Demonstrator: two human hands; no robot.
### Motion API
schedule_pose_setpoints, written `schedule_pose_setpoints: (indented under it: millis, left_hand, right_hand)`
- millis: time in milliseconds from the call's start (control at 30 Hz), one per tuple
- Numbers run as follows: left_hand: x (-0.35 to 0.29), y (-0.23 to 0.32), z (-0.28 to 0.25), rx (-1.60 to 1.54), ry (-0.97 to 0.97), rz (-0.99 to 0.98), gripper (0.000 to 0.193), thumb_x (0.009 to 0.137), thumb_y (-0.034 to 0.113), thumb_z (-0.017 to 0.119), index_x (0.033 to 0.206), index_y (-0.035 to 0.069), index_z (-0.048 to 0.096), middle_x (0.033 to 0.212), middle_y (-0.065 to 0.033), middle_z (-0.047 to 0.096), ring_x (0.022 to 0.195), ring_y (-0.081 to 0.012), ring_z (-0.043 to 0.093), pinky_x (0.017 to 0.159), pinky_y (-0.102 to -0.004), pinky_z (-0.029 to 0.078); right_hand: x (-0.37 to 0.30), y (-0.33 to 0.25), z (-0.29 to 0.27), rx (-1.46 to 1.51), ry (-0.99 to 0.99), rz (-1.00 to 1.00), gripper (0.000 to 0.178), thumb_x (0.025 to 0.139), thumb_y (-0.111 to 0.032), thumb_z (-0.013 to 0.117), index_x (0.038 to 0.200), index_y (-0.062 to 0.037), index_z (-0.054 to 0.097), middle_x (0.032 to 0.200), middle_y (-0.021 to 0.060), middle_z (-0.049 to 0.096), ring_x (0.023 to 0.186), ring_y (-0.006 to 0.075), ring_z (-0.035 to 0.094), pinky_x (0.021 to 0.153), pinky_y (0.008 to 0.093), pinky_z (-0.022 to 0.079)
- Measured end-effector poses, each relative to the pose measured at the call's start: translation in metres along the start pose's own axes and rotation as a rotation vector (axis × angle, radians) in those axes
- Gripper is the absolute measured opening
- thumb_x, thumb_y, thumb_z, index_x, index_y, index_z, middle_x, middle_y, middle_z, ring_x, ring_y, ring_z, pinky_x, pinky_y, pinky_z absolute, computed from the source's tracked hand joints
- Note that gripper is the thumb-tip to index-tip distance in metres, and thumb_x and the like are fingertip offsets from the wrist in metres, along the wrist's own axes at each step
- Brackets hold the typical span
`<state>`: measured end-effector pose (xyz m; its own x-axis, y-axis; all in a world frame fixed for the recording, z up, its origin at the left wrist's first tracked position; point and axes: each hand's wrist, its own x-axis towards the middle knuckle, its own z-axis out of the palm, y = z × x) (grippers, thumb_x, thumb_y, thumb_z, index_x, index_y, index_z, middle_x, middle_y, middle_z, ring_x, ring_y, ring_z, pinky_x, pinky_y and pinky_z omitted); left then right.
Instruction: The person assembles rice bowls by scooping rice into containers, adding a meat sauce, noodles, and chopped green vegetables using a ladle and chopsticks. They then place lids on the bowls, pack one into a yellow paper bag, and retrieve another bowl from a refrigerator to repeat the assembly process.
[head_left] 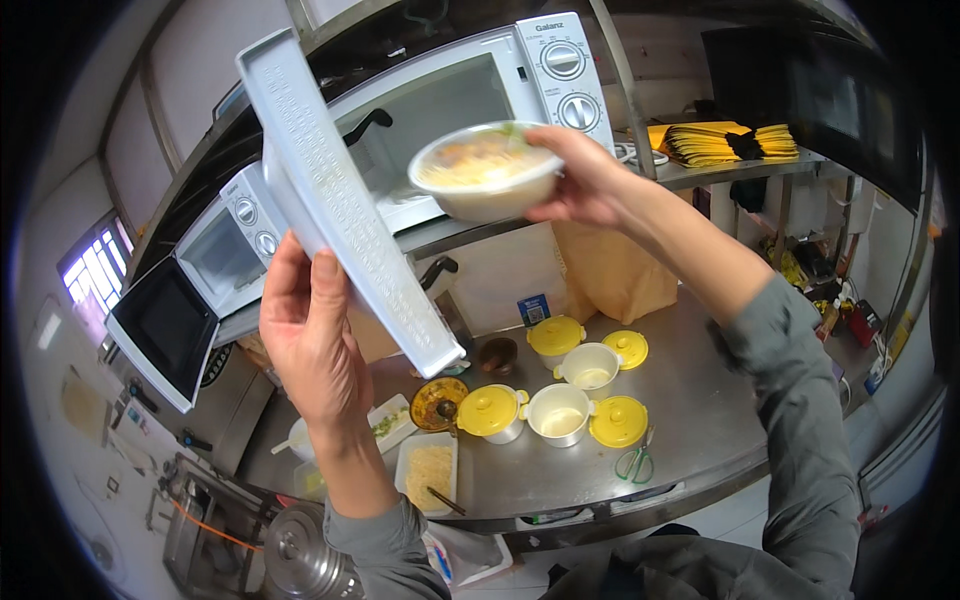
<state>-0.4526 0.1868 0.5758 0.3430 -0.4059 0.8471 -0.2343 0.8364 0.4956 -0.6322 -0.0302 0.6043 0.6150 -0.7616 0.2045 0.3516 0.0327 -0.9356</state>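
Observation:
My right hand (pixel 585 180) grips the right side of a white takeaway bowl (pixel 490 190), which holds pale, noodle-like food with orange and green bits. The bowl is in the air, slightly blurred, in front of the open cavity of a white microwave (pixel 562 95). That microwave's door (pixel 350 210) is swung open toward me and seen nearly edge-on. Closed around the door's outer side is my left hand (pixel 315 330), with the thumb on the near face and the other fingers partly hidden behind it.
A second microwave (pixel 215 235) stands open at the left on the shelf. Below, the steel table (pixel 700 400) carries yellow-lidded pots (pixel 490 410), green-handled scissors (pixel 634 462), a white tray (pixel 410 455) of shredded food with chopsticks, and a brown paper bag (pixel 615 270). Yellow packets (pixel 700 145) lie at the right.

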Motion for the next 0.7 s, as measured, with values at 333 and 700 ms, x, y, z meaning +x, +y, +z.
schedule_pose_setpoints:
  millis: [333, 700]
  left_hand:
    - [-0.007, 0.001, -0.042, -0.091, -0.156, -0.063, 0.024, 0.101, 0.020, 0.061, 0.116, 0.000, 0.063, 0.107, -0.0065, 0.070, 0.097, -0.0136, 0.065, 0.090, -0.0298, 0.053]
    - [0.004, -0.027, -0.037, -0.269, -0.232, -0.001, 0.018, 0.101, 0.017, 0.061, 0.110, 0.001, 0.063, 0.104, -0.0077, 0.070, 0.093, -0.0133, 0.066, 0.087, -0.0293, 0.053]
  right_hand:
    - [0.206, 0.006, 0.082, -0.129, 0.501, -0.058, 0.041, 0.090, -0.024, 0.056, 0.122, 0.0008, 0.062, 0.124, 0.0194, 0.062, 0.099, 0.0349, 0.069, 0.057, 0.0410, 0.065]
    - [0.148, 0.011, 0.057, -1.356, 0.621, -0.467, 0.030, 0.082, -0.015, 0.054, 0.097, 0.0000, 0.075, 0.100, 0.0244, 0.073, 0.101, 0.0397, 0.071, 0.087, 0.0455, 0.055]
